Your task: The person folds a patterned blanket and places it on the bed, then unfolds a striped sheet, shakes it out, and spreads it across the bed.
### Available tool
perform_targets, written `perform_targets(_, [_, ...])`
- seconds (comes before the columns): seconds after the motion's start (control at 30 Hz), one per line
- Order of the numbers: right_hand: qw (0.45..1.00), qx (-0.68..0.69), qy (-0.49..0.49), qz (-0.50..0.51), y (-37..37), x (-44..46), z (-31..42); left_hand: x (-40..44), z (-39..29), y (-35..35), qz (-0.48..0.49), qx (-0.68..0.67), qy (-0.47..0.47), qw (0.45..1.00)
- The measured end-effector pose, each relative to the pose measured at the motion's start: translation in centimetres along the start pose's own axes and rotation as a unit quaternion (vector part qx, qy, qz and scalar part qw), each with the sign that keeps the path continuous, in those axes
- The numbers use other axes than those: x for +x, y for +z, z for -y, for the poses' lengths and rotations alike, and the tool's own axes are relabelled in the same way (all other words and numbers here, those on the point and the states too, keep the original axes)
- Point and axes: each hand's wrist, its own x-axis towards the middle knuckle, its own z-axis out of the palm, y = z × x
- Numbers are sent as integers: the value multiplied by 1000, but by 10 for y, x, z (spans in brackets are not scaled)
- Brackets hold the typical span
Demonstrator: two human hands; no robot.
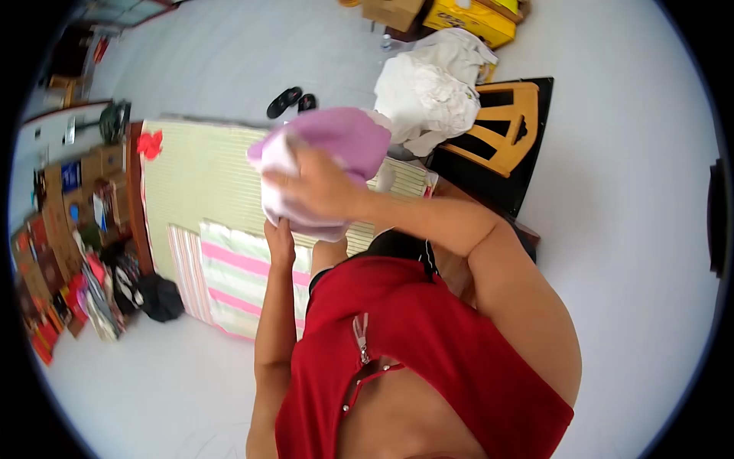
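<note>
Red top cropped; hands partly hide blurred cloth.

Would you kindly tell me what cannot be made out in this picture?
Head view throughout:
Left bare hand: some fingers hidden behind the purple and pink cloth.
Right bare hand: blurred, so its exact grip is unclear.
Brown cardboard box: cut off by the top edge.

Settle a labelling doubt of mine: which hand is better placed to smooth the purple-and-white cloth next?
Probably the right hand: though blurred, it lies across the side of the cloth facing the camera. The left hand is at the lower edge, so it seems better placed to steady.
</note>
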Motion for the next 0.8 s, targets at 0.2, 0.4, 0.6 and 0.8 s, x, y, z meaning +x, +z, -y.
perform_targets(0.2, [991,-90,-38,95,47,83,-11,-8,-42,-72,-179,-218,-11,959])
perform_targets(0.4, [923,-333,50,188,108,61,-119,-13,-74,-188,-204,-398,51,893])
perform_targets(0.6, [811,166,487,279,189,-23,-118,-43,-61,-271,-293,-400,109,862])
perform_targets(0.8, [825,352,350,271,285,-15,-84,-81,-41,-342,-322,-423,139,835])
